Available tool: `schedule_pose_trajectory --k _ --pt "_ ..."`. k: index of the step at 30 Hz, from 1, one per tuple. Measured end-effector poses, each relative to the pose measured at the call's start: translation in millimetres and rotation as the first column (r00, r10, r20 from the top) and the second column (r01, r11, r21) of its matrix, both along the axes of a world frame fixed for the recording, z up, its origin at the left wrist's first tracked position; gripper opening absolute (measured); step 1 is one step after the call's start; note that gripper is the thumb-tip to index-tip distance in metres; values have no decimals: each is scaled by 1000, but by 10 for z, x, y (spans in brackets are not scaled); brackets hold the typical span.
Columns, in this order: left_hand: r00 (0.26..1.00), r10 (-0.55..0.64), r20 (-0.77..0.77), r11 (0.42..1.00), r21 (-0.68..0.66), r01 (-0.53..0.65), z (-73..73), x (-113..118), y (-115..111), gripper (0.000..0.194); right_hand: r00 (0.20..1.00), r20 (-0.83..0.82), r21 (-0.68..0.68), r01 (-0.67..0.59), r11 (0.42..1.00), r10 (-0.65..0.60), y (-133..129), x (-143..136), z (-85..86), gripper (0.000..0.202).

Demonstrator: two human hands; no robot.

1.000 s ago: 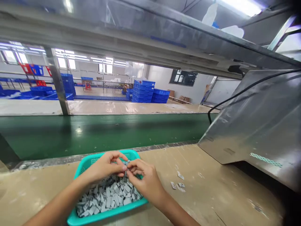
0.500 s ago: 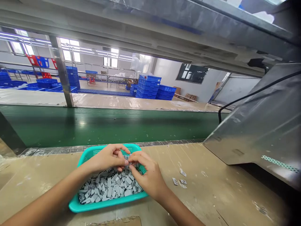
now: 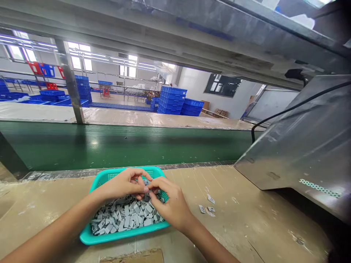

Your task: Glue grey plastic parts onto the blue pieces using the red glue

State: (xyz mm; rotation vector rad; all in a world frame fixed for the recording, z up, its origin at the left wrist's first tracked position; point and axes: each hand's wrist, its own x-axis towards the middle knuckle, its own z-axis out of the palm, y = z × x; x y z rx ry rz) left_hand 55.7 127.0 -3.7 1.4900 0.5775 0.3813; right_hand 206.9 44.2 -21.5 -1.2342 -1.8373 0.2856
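A teal plastic basket [image 3: 124,236] holds a heap of small grey plastic pieces [image 3: 127,221]. Over its right half my left hand [image 3: 130,183] has thumb and fingers bent into a closed grip, its fingertips meeting those of my right hand [image 3: 168,199]. My right hand is closed in a pinch as well. Whatever sits between the fingertips is too small and covered to name. To the right of the basket, several grey pieces [image 3: 202,209] lie loose on the brown work surface [image 3: 227,226].
A green conveyor belt [image 3: 137,146] runs behind the basket. At the right stands a slanted metal panel [image 3: 301,146] with a black cable [image 3: 287,106]. A metal post [image 3: 70,80] rises at the left, and a shelf [image 3: 164,40] hangs overhead. Cardboard [image 3: 134,257] lies in front.
The whole view has shifted slightly. Both hands remain together over the basket, with only slight movement at the fingers.
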Motion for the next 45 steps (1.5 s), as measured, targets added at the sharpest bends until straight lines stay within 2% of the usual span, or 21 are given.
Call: schedule_pose_trajectory --k 11,33,36,38,40,42,43,45 --pt "998 -51 -25 999 17 51 -32 6 31 29 1000 -4 -21 -9 1000 9 26 13 -15 19" --pt "999 -31 -26 996 86 33 -74 -6 57 25 1000 24 -8 16 1000 -16 38 5 7 16" --pt "998 -41 -40 991 124 46 -13 -27 96 27 998 15 5 62 998 -62 71 7 -3 12" --pt "999 28 -33 978 209 -21 88 -107 154 28 998 5 -9 70 998 -70 57 9 -1 9" --pt "978 209 1 917 349 -196 191 -255 255 28 999 -15 -46 34 998 -34 -30 8 15 9" --pt "900 436 26 777 493 -391 223 -451 404 29 999 -20 -99 -32 995 30 -196 1 49 9" --pt "842 539 29 689 559 -461 195 -555 488 29 998 2 -127 -59 990 60 -301 -4 69 9" --pt "724 688 -55 520 734 -438 55 -756 643 30 997 37 -181 -53 982 61 -533 -15 94 10"
